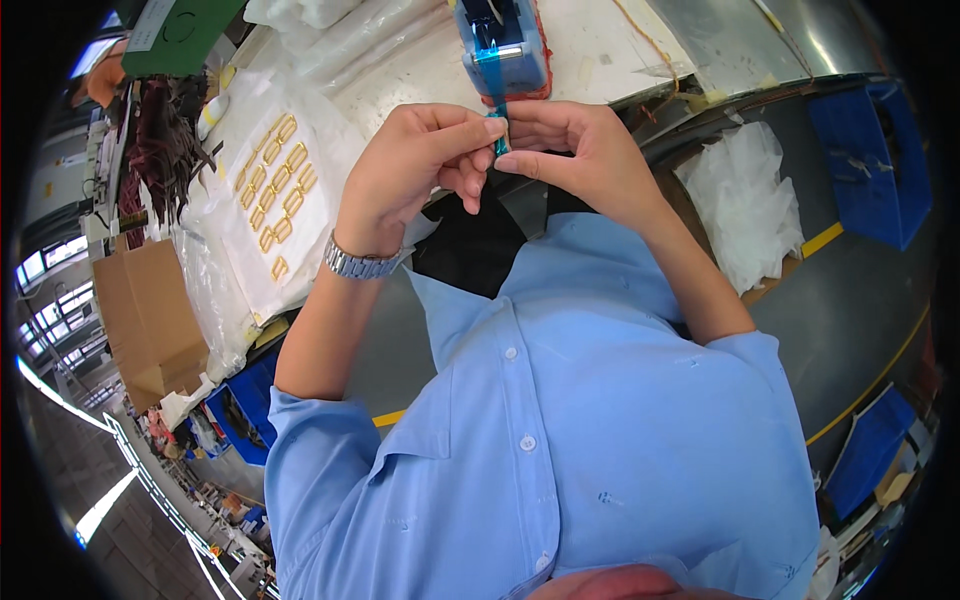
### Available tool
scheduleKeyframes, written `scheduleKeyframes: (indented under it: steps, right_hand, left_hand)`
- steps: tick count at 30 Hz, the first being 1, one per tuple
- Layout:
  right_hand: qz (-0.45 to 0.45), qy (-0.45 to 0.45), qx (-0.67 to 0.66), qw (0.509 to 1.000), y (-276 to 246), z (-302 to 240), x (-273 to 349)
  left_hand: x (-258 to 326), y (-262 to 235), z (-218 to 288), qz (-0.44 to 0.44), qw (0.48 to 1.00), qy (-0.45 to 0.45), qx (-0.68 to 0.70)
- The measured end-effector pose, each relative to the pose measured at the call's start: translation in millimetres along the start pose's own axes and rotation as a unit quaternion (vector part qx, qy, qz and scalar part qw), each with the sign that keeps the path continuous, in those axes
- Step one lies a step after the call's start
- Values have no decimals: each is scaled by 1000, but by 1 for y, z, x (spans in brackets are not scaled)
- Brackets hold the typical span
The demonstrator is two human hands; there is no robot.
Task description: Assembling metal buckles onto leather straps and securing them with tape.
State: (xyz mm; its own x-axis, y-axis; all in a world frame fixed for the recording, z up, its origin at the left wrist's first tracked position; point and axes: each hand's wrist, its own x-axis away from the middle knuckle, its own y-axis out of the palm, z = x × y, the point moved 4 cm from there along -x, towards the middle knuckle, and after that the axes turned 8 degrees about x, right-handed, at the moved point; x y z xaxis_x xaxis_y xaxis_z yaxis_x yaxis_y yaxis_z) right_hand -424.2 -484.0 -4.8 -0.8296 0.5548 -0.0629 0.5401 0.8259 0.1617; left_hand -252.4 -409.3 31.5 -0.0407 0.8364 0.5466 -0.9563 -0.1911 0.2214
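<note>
My left hand point(405, 165) and my right hand point(590, 155) meet just in front of a blue tape dispenser point(520, 75). Between their fingertips is a strip of shiny blue tape point(501, 143), which runs down from the dispenser. Left thumb and forefinger pinch it, while the right thumb and fingers close on its other side. A small pale piece seems to lie against the tape, but fingers cover most of it. Left of my hands, several gold metal buckles point(277, 185) lie in rows on a white sheet point(322, 150).
Clear plastic wrapping point(340, 55) lies at the back of the table. A cardboard box point(150, 320) stands at the left, below a green box point(185, 35). To the right are a white plastic bag point(745, 195) and a blue bin point(870, 165) on the floor.
</note>
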Motion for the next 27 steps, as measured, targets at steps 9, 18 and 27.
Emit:
scheduleKeyframes:
  steps: [9, 18, 27]
  right_hand:
    - [101, -38, 77, 991, 4, 1, 2]
    - [115, 33, 4, 993, 5, 4, 1]
    - [118, 38, 14, 992, 7, 0, 0]
  left_hand:
    - [-7, -3, 7, 3, 1000, -16, 24]
    - [38, 31, 5, 157, 856, 395, -295]
    - [30, 38, -12, 186, 736, 520, -390]
